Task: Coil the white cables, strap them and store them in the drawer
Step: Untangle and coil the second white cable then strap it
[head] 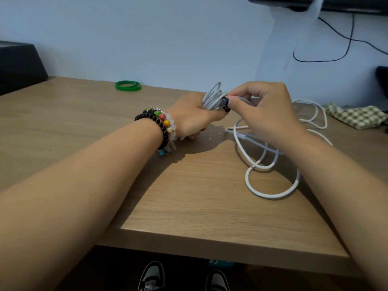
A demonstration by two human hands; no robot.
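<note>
Stretching beneath both forearms, the wooden desk (199,206) fills most of the view, its near edge running below the wrists. Beyond the hands stands a pale wall (168,38), and far off to the left hand's outer side sits a dark box (19,66) on the desk's back corner. Past the right hand, at the desk's far right, lies a green checked cloth (357,116).

Under and just beyond the right wrist, the loose white cable (273,194) sprawls on the desk in several open loops, one big loop lying nearer the body than the hand, the rest trailing away to the right behind it.

Between the two hands is the coiled bundle (212,97) of white cable, its loops rising above the left hand's knuckles. The left hand (189,116) has its fingers curled round this bundle, with the heel of the hand near or on the desk; beaded bracelets (163,127) circle its wrist. The right hand (266,108) is raised just beside it, fingertips drawn together and pinching a strand that runs from the bundle; the exact pinch point is partly hidden by the fingers, so it may be holding more than one strand.

Beyond the left hand, well apart from it near the wall, lies a green band (128,85).
</note>
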